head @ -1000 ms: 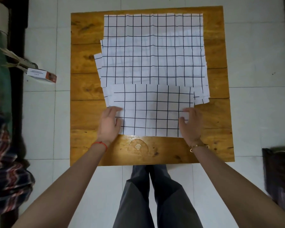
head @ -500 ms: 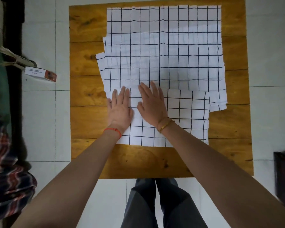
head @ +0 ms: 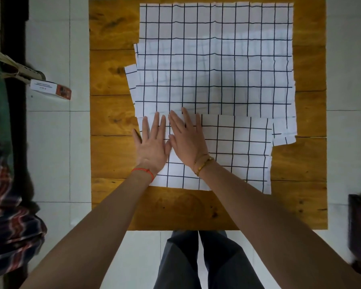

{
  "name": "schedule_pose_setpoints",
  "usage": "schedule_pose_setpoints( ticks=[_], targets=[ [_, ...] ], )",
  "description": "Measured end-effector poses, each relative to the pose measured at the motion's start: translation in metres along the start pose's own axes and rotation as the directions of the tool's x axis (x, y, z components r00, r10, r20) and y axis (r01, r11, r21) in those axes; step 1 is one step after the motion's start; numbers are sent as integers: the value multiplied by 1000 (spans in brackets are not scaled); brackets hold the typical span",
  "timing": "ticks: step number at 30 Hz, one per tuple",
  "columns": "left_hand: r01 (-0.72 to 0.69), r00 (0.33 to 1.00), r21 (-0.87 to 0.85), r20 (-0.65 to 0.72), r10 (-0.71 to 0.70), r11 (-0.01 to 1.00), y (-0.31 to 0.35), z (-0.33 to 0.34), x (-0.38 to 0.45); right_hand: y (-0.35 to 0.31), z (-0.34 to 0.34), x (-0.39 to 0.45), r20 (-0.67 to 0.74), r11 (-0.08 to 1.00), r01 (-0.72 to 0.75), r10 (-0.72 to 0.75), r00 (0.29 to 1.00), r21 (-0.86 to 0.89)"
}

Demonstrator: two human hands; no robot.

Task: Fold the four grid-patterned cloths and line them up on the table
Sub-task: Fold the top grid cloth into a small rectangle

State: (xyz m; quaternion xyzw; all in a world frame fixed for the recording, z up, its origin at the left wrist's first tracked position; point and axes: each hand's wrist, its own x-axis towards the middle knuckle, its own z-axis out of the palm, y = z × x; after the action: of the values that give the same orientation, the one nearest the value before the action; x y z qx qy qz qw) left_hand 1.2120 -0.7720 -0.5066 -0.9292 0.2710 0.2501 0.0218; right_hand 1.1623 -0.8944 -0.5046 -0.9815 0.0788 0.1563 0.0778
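Pale floor tiles surround the square wooden table (head: 111, 122), where the left hand (head: 151, 144) and right hand (head: 188, 138) press flat, fingers straight, side by side on the folded white black-gridded cloth (head: 238, 155), likely smoothing its crease, unfolded cloths (head: 215, 59) just beyond the fingertips.

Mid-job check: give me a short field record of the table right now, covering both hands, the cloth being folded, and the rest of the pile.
left hand: flat, fingers straight, pressing the folded cloth's left end
right hand: flat beside it, pressing the same cloth
folded cloth: near side of the wooden table, overlapping the pile's near edge
unfolded cloths: spread flat in an offset stack; count unclear
lined up: nothing yet
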Motion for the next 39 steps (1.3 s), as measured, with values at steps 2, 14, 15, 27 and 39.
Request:
schedule_pose_setpoints(
  ticks=[2, 14, 15, 27, 39],
  targets=[
    [2, 1000, 17, 0, -2, 1000, -1, 1, -1, 4, 0, -2, -6, 1000, -22, 22, 1000, 19],
    [25, 999, 36, 27, -26, 999, 0, 2, -2, 83, 14, -59, -49, 972, -233, 234, 971, 26],
    [23, 999, 38, 32, -24, 999, 0, 2, -2, 91, 15, -64, -45, 967, -252, 253, 966, 27],
    [20, 998, 22, 58, -21, 1000, 2, -2, -3, 169, 21, -109, -35, 874, -483, 485, 874, 53],
    [71, 996, -48, 58, -69, 996, 9, -12, -3, 184, 20, -115, -8, 874, -482, 483, 876, 61]
  ],
)
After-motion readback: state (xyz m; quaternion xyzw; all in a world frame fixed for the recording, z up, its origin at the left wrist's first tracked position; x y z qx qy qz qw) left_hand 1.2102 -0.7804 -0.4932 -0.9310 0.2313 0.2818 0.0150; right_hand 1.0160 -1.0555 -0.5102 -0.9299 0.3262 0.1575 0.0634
